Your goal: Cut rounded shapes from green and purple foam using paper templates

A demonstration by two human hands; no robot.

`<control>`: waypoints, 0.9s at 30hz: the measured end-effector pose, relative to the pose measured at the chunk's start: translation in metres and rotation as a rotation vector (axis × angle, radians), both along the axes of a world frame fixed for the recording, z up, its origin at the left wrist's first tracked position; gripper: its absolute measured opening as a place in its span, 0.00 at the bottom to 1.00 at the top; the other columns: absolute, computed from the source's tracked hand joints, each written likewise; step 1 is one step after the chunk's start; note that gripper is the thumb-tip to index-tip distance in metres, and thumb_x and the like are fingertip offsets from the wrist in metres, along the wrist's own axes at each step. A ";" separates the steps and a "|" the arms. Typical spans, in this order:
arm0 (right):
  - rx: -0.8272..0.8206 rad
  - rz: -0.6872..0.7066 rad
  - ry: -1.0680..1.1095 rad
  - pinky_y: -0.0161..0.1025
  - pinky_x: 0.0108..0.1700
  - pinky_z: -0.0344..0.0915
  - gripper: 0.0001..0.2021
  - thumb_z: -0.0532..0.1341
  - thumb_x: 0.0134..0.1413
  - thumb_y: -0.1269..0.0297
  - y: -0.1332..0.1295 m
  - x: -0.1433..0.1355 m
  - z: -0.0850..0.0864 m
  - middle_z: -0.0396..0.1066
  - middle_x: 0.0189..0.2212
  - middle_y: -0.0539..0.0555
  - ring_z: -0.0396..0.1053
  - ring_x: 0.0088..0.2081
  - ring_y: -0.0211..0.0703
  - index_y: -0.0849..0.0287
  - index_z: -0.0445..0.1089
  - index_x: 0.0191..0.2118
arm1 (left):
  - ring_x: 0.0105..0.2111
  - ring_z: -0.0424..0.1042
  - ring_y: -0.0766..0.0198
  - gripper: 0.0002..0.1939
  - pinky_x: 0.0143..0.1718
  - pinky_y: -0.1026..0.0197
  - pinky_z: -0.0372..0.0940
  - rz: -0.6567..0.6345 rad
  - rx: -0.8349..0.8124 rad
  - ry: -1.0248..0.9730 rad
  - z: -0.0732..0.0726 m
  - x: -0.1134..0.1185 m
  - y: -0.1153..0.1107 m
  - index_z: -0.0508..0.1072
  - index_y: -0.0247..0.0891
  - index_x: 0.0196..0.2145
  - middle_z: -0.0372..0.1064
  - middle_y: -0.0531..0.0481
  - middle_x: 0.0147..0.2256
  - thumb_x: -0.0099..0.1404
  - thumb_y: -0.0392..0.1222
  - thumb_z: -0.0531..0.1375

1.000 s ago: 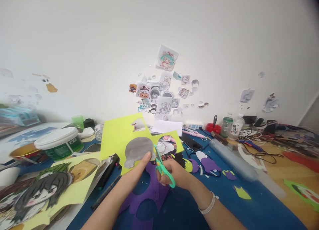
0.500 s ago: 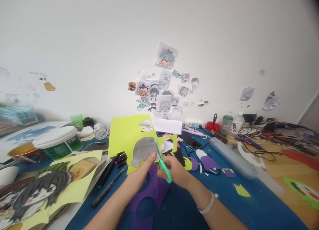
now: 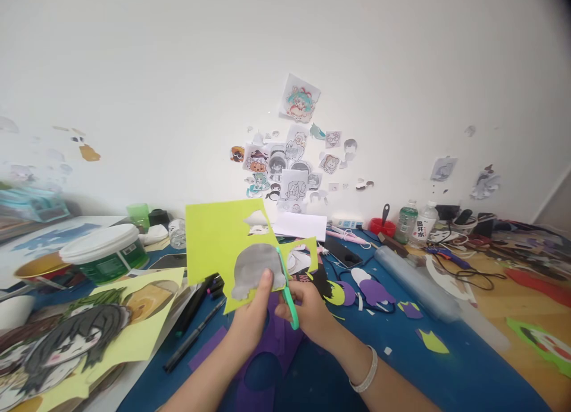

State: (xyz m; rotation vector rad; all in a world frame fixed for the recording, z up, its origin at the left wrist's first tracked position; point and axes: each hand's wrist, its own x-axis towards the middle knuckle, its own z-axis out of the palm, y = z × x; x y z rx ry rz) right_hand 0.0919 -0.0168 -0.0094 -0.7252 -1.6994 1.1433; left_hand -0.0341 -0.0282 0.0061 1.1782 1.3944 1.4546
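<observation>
My left hand [image 3: 254, 305] pinches a bright yellow-green sheet [image 3: 214, 233] near its lower edge, the thumb pressed on top. On that sheet lies a rounded grey paper cutout [image 3: 255, 266], close to my thumb. My right hand [image 3: 307, 311] grips green-handled scissors [image 3: 291, 305]. Their blades stand along the right edge of the grey cutout, at the yellow-green sheet. Below the hands, purple sheet scraps [image 3: 279, 346] with round holes lie on the blue table cover [image 3: 330, 376].
Marker pens [image 3: 194, 335] and a cartoon picture [image 3: 75, 340] lie at the left, near a white-lidded tub [image 3: 104, 251]. Small purple cutouts [image 3: 375, 292] and a clear plastic roll [image 3: 414, 281] lie right. Bottles [image 3: 405, 222] stand by the wall.
The yellow-green sheet and grey cutout have shifted slightly left and turned a little. The left thumb has moved left with them. The scissors handle has swung slightly left, more upright.
</observation>
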 end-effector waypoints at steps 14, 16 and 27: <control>0.029 0.001 0.061 0.31 0.22 0.46 0.21 0.64 0.37 0.50 -0.001 0.000 0.000 0.50 0.16 0.45 0.47 0.21 0.32 0.61 0.56 0.19 | 0.45 0.69 0.55 0.17 0.44 0.59 0.65 0.079 0.045 0.227 -0.001 -0.002 0.000 0.72 0.42 0.37 0.74 0.46 0.39 0.54 0.54 0.56; 0.043 -0.008 0.073 0.31 0.22 0.46 0.20 0.64 0.37 0.50 -0.001 -0.002 0.000 0.50 0.17 0.45 0.48 0.22 0.32 0.61 0.57 0.19 | 0.45 0.69 0.55 0.18 0.44 0.58 0.65 0.091 0.039 0.181 0.003 0.002 -0.004 0.72 0.41 0.38 0.73 0.45 0.40 0.56 0.54 0.55; 0.054 0.021 0.163 0.31 0.24 0.49 0.16 0.66 0.38 0.55 -0.003 -0.003 0.000 0.53 0.18 0.46 0.50 0.23 0.33 0.62 0.61 0.21 | 0.49 0.65 0.54 0.17 0.50 0.55 0.61 0.109 0.031 -0.029 0.005 0.020 -0.018 0.70 0.39 0.41 0.68 0.43 0.47 0.57 0.50 0.55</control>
